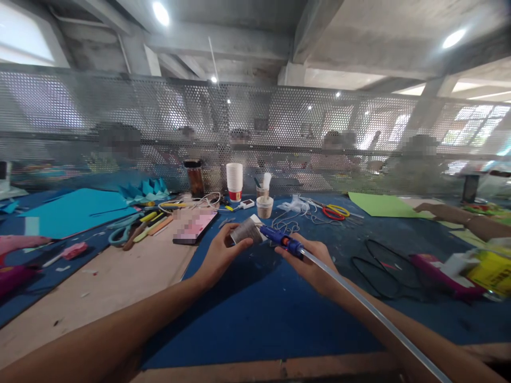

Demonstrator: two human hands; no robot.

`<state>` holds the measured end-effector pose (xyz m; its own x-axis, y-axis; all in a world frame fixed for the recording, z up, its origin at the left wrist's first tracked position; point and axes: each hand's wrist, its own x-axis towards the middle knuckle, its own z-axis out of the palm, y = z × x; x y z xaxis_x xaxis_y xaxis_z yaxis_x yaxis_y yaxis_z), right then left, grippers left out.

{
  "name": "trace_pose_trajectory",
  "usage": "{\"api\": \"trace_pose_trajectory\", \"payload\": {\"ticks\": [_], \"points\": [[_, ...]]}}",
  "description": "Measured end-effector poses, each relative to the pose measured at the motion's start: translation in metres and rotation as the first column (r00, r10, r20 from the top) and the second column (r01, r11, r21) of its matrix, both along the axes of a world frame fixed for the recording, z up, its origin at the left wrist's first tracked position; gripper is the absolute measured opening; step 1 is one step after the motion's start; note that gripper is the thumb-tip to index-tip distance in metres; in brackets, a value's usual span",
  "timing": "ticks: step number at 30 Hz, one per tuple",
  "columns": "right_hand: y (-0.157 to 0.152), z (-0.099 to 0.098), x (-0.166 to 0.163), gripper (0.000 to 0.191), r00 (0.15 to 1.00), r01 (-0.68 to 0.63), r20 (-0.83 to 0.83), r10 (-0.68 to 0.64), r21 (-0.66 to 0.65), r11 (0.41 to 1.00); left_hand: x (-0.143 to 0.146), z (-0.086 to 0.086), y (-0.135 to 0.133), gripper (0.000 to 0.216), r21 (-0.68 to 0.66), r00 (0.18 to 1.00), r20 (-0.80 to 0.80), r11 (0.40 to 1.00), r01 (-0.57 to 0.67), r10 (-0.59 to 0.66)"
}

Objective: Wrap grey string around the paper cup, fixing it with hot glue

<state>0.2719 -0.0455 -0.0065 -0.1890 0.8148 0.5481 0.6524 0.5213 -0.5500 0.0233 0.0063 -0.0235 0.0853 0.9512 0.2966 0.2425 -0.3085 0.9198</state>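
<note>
My left hand (221, 252) is closed around a small grey paper cup (246, 231), held tilted on its side above the blue table mat (255, 314). My right hand (310, 260) grips a blue glue gun (281, 240) with an orange band. A long clear glue stick (371, 311) runs back from it along my forearm. The gun's nozzle touches the cup's side.
A stack of white cups (234, 181), two small cups (264, 206), a dark jar (195, 178), red-and-yellow scissors (334, 211), a phone (195, 226), blue paper (75, 211) and green paper (379, 204) lie around. Another person's arm (459, 218) rests at right. A perforated screen (255, 133) stands behind.
</note>
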Motion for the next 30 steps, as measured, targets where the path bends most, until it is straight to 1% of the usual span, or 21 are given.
{"api": "trace_pose_trajectory", "payload": {"ticks": [7, 13, 21, 25, 30], "points": [[-0.0018, 0.0047, -0.0017, 0.027, 1.000, -0.013, -0.012, 0.013, -0.006, 1.000, 0.0013, 0.0005, -0.0011, 0.058, -0.015, 1.000, 0.020, 1.000, 0.008, -0.008], [-0.0011, 0.0033, -0.0025, 0.026, 0.999, -0.022, -0.031, 0.021, -0.013, 1.000, 0.0014, -0.0017, 0.0006, 0.057, -0.003, 1.000, 0.015, 1.000, 0.004, -0.004], [0.0000, 0.0026, -0.0020, 0.028, 1.000, -0.015, -0.018, 0.015, -0.013, 1.000, 0.0039, 0.0059, -0.0033, 0.056, -0.001, 1.000, 0.002, 1.000, -0.007, 0.007], [0.0001, 0.0023, -0.0018, 0.028, 1.000, -0.017, -0.019, 0.017, -0.005, 1.000, 0.0031, 0.0052, -0.0030, 0.056, 0.001, 0.999, -0.025, 1.000, -0.020, 0.020], [-0.0002, 0.0018, -0.0018, 0.029, 1.000, -0.007, -0.008, 0.007, -0.012, 1.000, 0.0028, 0.0034, -0.0034, 0.057, -0.011, 1.000, 0.002, 1.000, -0.005, 0.005]]}}
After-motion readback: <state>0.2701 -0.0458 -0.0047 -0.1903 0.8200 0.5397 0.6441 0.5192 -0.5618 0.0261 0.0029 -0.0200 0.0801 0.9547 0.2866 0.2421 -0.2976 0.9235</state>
